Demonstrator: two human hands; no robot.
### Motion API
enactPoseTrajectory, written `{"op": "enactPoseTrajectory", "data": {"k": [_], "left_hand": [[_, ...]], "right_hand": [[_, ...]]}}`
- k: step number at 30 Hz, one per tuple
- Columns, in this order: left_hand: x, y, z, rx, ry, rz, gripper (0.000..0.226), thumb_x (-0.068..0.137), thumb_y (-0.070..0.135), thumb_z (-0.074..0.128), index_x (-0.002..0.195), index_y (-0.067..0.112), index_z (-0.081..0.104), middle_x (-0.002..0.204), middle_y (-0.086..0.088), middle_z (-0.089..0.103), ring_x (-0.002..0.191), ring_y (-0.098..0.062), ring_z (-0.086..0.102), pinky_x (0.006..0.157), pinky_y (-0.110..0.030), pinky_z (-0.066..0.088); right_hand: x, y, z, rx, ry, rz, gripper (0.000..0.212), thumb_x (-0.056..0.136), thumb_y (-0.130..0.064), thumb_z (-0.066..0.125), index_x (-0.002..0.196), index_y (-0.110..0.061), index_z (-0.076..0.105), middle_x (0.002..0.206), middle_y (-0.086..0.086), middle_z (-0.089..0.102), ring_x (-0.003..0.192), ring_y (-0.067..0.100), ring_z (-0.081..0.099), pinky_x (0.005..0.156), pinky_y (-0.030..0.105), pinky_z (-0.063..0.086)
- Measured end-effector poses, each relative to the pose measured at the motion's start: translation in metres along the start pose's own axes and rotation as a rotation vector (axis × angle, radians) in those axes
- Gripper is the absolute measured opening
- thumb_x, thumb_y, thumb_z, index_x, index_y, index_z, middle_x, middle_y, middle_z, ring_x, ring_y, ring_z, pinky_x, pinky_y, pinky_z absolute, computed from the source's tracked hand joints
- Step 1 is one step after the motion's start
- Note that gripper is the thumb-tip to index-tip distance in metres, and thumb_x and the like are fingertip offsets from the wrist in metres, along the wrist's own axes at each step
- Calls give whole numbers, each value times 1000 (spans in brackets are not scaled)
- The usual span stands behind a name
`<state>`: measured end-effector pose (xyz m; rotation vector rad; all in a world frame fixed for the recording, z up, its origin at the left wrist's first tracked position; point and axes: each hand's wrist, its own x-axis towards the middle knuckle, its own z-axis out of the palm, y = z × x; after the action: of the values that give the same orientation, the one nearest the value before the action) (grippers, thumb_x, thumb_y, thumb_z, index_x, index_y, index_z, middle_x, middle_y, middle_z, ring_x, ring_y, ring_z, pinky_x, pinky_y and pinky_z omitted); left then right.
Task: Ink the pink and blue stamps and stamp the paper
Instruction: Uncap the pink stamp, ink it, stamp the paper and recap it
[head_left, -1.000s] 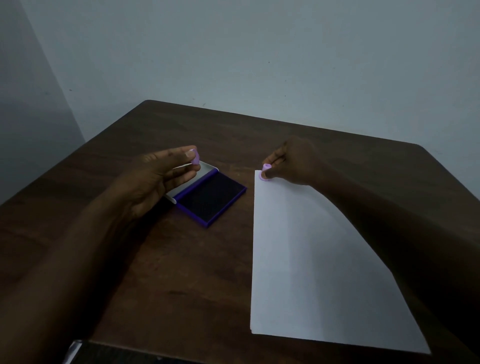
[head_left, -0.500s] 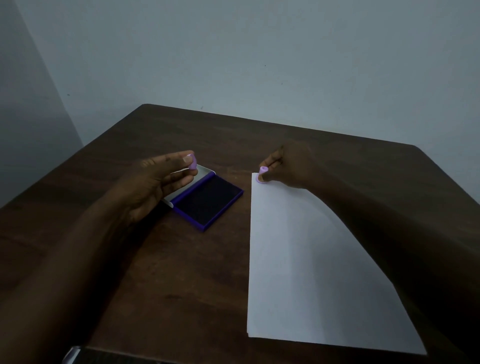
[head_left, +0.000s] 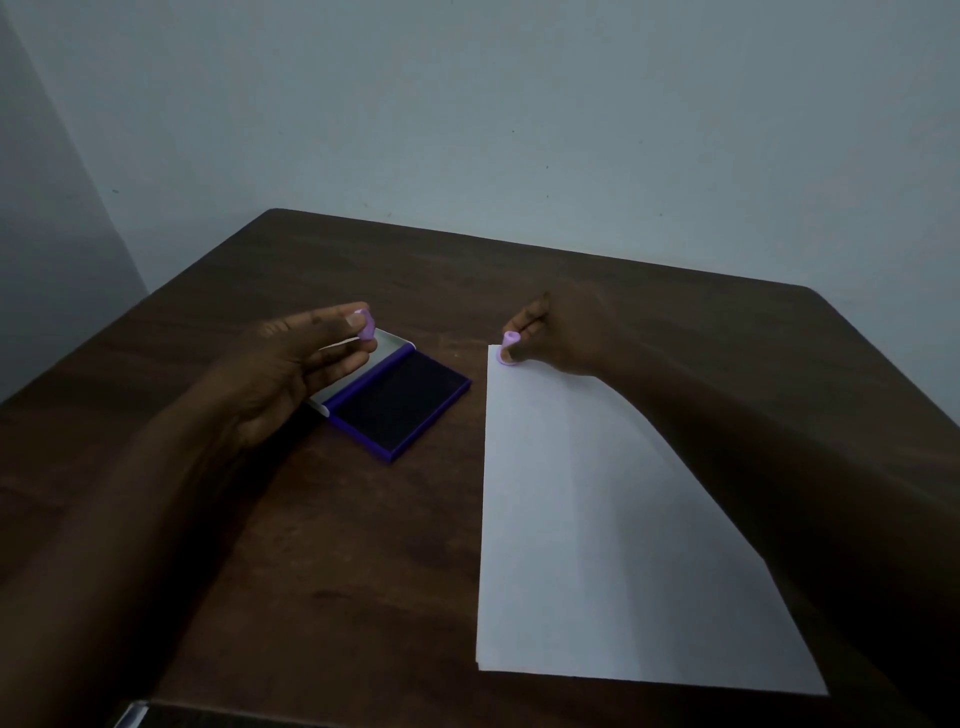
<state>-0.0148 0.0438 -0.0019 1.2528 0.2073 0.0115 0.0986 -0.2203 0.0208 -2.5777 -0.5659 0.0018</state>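
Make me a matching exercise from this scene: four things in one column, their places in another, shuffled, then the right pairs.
Things:
1. stamp in the left hand
2. stamp in the right hand
3. ink pad
4. paper

Places:
A. lying open on the table between the hands
B. pressed on the far left corner of the paper
C. held up in the air above the ink pad's lid
D. flat on the table under the right forearm

Pairs: 1-C, 2-B, 3-A, 4-D
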Motion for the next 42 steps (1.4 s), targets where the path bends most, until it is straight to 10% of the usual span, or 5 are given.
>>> {"op": "enactPoseTrajectory", "data": {"k": [5,9,18,28,42], "left_hand": [[-2,3,2,-14,14,-7,33,70,20,73,103,19,74,91,2,83,85,-10,78,62,-18,61],[-2,3,3,-26,5,-11,35,69,20,74,104,18,74,94,1,83,87,-11,78,62,-18,60],[-3,2,2,-144,-36,-30,34,70,13,77,104,17,78,108,-8,80,99,-18,77,68,-21,61],[-2,1,2,-179,-83,-10,26,71,9,77,93,20,84,109,-8,80,100,-18,76,71,-22,61],[-7,2,5,-164,-119,22,30,67,3,75,90,20,85,105,-7,81,94,-17,78,71,-22,62]], "right_hand": [[-8,3,-17,251,181,-9,25,74,-33,83,94,-18,80,89,-5,77,61,-10,62,56,4,45],[-18,7,-38,666,187,99,25,68,-39,84,84,-20,81,76,-1,77,60,15,60,61,32,53],[-20,13,-35,1373,27,415,23,79,-16,79,100,-9,75,82,7,77,67,13,71,64,27,60],[-23,-60,-9,1057,-170,-21,24,80,-15,78,103,-20,76,101,1,78,94,16,74,71,24,59],[-26,-86,10,902,-156,-92,26,73,-16,83,98,-18,77,95,4,79,88,18,75,70,25,61]]}}
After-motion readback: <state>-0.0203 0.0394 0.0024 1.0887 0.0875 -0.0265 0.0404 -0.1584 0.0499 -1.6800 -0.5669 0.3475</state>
